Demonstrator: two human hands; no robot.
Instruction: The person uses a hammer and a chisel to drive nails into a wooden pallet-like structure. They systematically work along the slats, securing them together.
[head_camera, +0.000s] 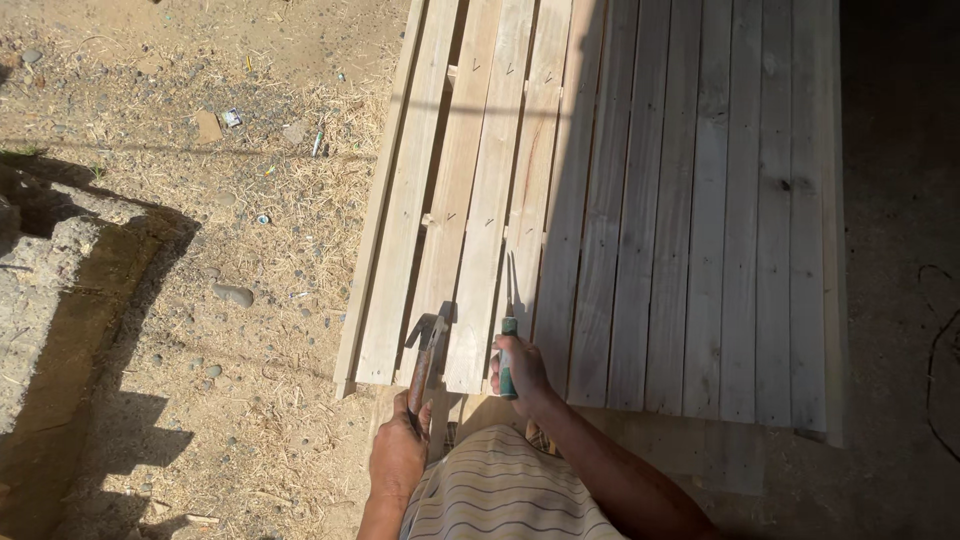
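Striped garment (505, 495), nearest, at bottom edge; left hand (398, 455), fingers wrapped tight round the handle of a claw hammer (428, 355), head raised just above the near ends of the boards; right hand (522, 368), fingers closed round a green-handled tool (508, 360), seemingly a chisel or screwdriver, its thin blade running forward along a gap between two slats; slatted wooden panel (640, 220), pale planks lying side by side, the left few looser and gapped, small nails (490, 222) standing in rows across them; judged best practice: keep the blade seated flat in the gap, strike squarely, hold the right hand low on the handle clear of the hammer head; bare ground (200, 260), beyond, strewn with straw and pebbles; concrete block (55, 290), far left.
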